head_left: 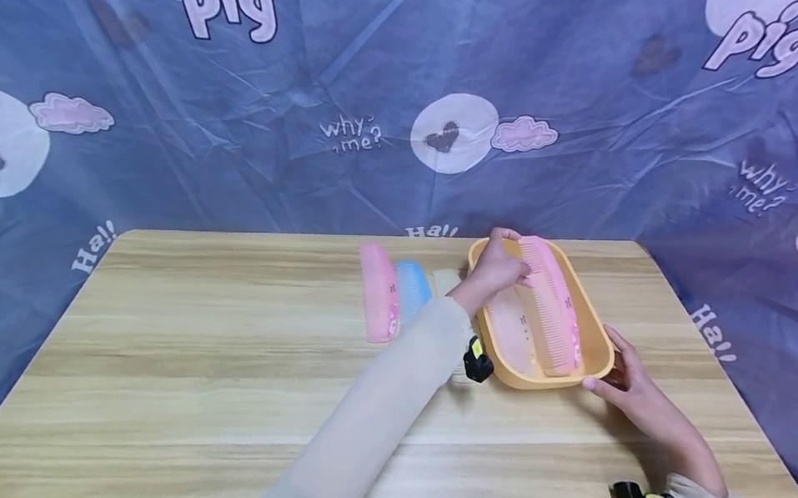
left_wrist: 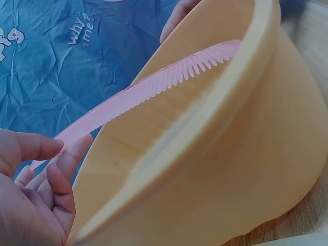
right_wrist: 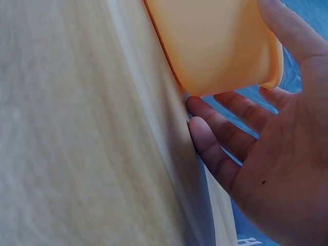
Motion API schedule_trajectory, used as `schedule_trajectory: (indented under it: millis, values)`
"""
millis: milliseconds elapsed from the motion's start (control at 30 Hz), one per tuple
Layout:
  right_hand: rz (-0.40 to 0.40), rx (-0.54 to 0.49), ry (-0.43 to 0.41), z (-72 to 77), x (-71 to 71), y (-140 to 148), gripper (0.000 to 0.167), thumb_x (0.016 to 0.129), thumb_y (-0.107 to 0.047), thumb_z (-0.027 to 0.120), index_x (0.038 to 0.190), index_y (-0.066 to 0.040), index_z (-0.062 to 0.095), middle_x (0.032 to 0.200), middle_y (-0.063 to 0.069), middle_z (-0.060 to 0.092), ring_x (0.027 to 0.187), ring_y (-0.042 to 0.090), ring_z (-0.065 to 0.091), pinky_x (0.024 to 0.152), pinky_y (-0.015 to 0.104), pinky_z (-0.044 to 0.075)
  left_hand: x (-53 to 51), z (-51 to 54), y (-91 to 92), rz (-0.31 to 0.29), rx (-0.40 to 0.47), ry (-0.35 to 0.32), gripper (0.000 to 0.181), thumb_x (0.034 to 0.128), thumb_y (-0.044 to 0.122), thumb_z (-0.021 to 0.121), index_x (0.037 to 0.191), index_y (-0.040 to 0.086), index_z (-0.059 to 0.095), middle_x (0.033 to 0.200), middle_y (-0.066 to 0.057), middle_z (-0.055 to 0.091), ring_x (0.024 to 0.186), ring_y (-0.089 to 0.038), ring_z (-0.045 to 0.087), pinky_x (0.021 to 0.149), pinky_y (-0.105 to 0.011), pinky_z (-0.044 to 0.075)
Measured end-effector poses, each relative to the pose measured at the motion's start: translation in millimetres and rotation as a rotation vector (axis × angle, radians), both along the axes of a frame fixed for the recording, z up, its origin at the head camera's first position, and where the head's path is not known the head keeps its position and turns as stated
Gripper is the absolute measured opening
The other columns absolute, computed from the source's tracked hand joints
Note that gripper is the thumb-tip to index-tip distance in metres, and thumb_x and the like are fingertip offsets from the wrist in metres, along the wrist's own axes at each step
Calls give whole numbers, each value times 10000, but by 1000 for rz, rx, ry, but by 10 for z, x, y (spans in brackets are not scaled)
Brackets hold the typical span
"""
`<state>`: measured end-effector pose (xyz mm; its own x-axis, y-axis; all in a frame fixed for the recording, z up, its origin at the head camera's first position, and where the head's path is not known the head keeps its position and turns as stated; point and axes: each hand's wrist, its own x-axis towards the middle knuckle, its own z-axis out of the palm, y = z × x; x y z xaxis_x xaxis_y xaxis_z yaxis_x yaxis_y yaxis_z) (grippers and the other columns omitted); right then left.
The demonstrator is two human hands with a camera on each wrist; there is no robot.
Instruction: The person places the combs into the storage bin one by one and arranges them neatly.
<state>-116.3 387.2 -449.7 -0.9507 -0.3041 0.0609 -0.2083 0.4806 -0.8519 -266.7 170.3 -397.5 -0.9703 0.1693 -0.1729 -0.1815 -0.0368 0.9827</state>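
Observation:
My left hand pinches the far end of a pink comb between thumb and fingers, over the yellow plastic basin. The comb slants down into the basin, its teeth facing left, as the left wrist view shows from the side. Beside it in the basin lies a paler pink comb, partly covered by my hand. My right hand holds the basin's near right corner, thumb on the near side and fingers round the right side. In the right wrist view those fingers are spread and slightly bent.
Left of the basin, on the wooden table, lie a pink comb, a blue comb and a cream comb. My left arm partly hides these last two. A blue printed cloth stands behind and along the sides.

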Motion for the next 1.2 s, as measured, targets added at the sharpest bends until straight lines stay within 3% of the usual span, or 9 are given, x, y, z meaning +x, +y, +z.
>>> schedule_trajectory:
  millis: [233, 467, 767, 900, 1100, 1200]
  values:
    - [-6, 22, 9, -21, 2, 25, 867, 909, 19, 601, 1517, -8, -17, 1355, 445, 334, 1036, -216, 425, 817, 10, 367, 8, 6, 41, -10, -50, 11, 507, 805, -169, 594, 1157, 154, 425, 877, -108, 583, 588, -203, 628, 636, -290, 584]
    - [-9, 26, -23, -22, -1, 51, 876, 921, -19, 603, 1518, -17, -37, 1403, 455, 284, 1047, -236, 398, 824, 2, 348, -8, -19, 85, -18, -98, 32, 528, 804, -181, 590, 1176, 160, 435, 899, -126, 608, 745, -332, 706, 607, -276, 579]
    - [-4, 18, -27, -19, 12, 63, 877, 920, -19, 604, 1517, -14, -39, 1404, 463, 274, 1050, -236, 394, 824, 1, 347, -8, -43, 90, -50, -107, 52, 549, 773, -180, 617, 1168, 165, 452, 763, -119, 606, 553, -159, 568, 655, -325, 583]
    - [-1, 5, -28, -22, 13, 61, 874, 920, -9, 598, 1519, -20, -39, 1411, 460, 261, 1056, -234, 394, 828, 2, 348, 1, -42, 68, -59, -162, 70, 560, 750, -136, 669, 1166, 183, 472, 709, -83, 615, 557, -150, 554, 705, -343, 572]
    - [7, -14, -16, -20, 21, 44, 866, 920, 6, 591, 1520, -23, -33, 1414, 458, 253, 1071, -226, 400, 836, 6, 358, 6, -48, 59, -75, -257, 106, 528, 752, -66, 728, 1171, 165, 507, 649, -11, 517, 598, -144, 505, 604, -223, 468]
    - [-1, -5, -27, -13, 19, 30, 863, 927, -15, 591, 1524, -31, -31, 1418, 441, 264, 1069, -218, 408, 837, 10, 365, 4, -46, 52, -83, -343, 129, 524, 759, -33, 737, 1193, 162, 517, 706, 0, 546, 637, -110, 502, 593, -199, 423]
